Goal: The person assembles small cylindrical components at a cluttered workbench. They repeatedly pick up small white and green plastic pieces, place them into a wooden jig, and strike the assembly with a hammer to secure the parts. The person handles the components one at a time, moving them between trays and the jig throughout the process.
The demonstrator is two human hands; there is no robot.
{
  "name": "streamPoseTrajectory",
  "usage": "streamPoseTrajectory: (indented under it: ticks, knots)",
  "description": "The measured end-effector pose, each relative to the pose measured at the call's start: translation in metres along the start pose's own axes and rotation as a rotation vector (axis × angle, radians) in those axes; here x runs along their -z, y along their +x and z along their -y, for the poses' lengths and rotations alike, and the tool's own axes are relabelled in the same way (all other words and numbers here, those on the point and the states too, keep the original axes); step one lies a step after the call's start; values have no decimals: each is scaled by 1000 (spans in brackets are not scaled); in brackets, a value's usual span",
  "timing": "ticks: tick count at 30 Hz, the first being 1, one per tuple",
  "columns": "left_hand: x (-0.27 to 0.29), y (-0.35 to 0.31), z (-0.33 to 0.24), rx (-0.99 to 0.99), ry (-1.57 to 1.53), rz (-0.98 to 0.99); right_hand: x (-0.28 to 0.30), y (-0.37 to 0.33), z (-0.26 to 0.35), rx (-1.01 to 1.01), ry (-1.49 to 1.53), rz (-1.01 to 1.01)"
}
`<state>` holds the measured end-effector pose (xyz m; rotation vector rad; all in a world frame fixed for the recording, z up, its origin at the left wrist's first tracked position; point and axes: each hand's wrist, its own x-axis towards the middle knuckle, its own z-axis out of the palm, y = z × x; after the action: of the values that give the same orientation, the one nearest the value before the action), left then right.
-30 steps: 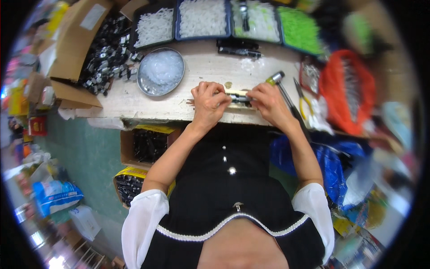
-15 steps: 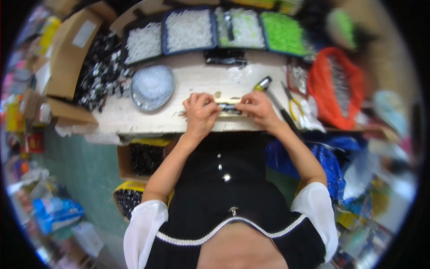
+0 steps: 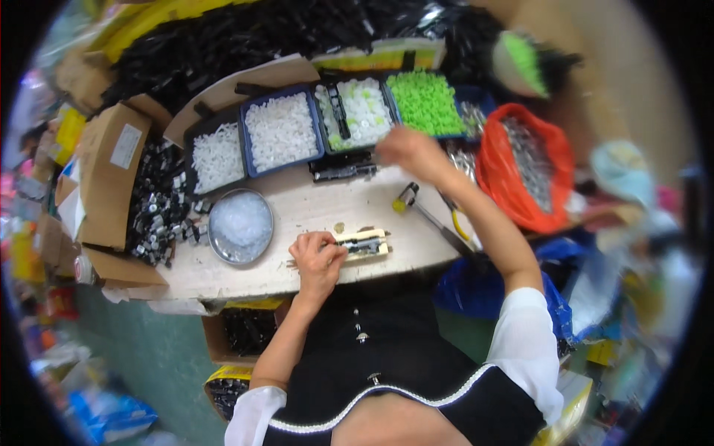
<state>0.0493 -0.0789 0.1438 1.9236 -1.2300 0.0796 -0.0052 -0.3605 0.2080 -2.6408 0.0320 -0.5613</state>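
At the front of the bench, the bent fingers of my left hand (image 3: 318,260) close on the left end of a dark tubular part (image 3: 363,246). That part lies in a cream-coloured holding block (image 3: 383,236). My right hand (image 3: 410,152) is raised off the block, over the bench just in front of the trays of green and white pieces. Its fingers are smeared by motion, so whether they hold anything cannot be seen. Left of it, several black tubular parts (image 3: 344,171) lie together below the trays. One more black part (image 3: 339,111) rests across the tray of mixed white and green pieces.
A grey bowl (image 3: 242,262) of translucent pieces stands at left, beside heaped black and silver parts (image 3: 160,215). Blue-rimmed trays (image 3: 319,126) line the back. A hammer (image 3: 407,197), yellow-handled pliers (image 3: 461,225) and a red bag (image 3: 494,175) of metal pieces lie at right.
My right hand has left the part in the block and swung up and away toward the trays. My left hand stays at the part. The view has shifted, showing more of the back.
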Motion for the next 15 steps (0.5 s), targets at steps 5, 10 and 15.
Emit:
streamPoseTrajectory:
  ticks: [5,10,15]
  knots:
    - [2,0,0,17,-4,4,75,117,-80,-227,-673,-572]
    - [0,0,-2,22,-11,0,97,174,-93,-825,-657,-474]
    - [3,-2,-1,25,-5,0,95,201,-89,-972,-204,-541]
